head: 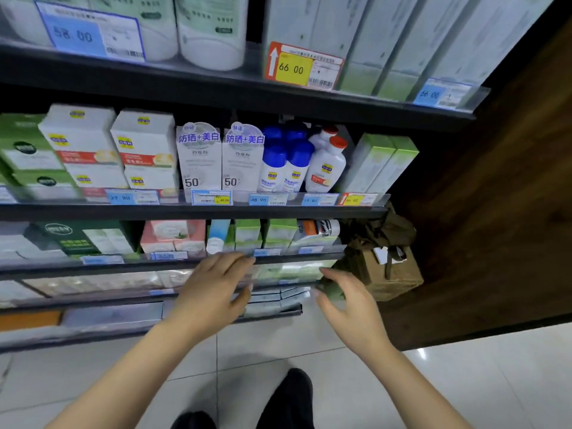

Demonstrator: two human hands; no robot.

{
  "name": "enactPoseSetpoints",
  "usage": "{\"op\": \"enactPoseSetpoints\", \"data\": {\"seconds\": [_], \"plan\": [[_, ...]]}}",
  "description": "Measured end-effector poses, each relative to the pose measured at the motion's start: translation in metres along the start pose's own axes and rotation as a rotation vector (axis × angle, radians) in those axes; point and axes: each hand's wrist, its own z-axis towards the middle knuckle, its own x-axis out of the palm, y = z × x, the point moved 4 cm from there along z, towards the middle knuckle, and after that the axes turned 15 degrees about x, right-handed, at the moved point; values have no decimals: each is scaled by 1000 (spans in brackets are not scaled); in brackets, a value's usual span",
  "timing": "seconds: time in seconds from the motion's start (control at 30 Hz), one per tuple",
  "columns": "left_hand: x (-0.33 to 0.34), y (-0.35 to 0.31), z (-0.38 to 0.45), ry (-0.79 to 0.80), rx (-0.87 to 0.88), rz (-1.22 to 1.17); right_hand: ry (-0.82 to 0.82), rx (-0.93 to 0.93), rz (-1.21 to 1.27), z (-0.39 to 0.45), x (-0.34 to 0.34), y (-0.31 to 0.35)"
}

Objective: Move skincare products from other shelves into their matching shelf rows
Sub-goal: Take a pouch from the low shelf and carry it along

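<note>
Right now both of my arms reach out over the pale tiled floor (464,382), my dark shoes (291,394) just below them, toward the low rows of the shelving. My left hand (210,295) hovers in front of the third shelf edge (93,267), fingers straight and spread, gripping nothing; its fingertips lie just below that edge, near the pale green boxes (294,270) in the row under it. My right hand (349,308) sits to the right of the left hand, fingers loosely bent and apart. Something dark green (332,291) shows beside its fingers, but I cannot tell whether I am touching it or whether it is only cloth lying behind. I judge that I am reaching in with both hands to sort that low row, so both are held free and ready.

Just above my left hand, behind the shelf edge, stand a pink box (173,236), a blue tube (218,235) and small green cartons (263,235). An orange-and-grey bottle (318,229) lies on its side atop the cartons, which suggests it is out of place. Right of that row, a cardboard box (390,274) draped with olive cloth sits against the wooden panel (510,196).

One shelf higher, sunscreen boxes (221,159) marked 50 stand upright beside blue-capped bottles (284,165) and a red-capped bottle (326,167), each group above its price tag (212,198), faces forward for shoppers.
</note>
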Motion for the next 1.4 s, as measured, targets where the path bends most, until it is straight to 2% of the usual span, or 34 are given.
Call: {"op": "enactPoseSetpoints", "data": {"seconds": [0.23,0.37,0.47,0.63,0.97,1.1,1.23,1.4], "plan": [[55,-33,72,-21,-136,43,92,-148,-106,75,-34,-69],[94,-54,99,30,-222,70,91,-263,-292,115,-44,-107],[116,-73,109,84,-295,97,149,-294,-398,142,-46,-126],[137,-88,118,117,-415,127,249,-393,-611,186,-30,-134],[147,-91,101,83,-611,113,135,-565,-837,250,27,-122],[150,-91,89,68,-656,117,196,-495,-842,266,51,-116],[152,-93,73,49,-674,131,177,-483,-846,265,52,-122],[146,-96,47,106,-676,90,115,-531,-664,237,31,-136]]}}
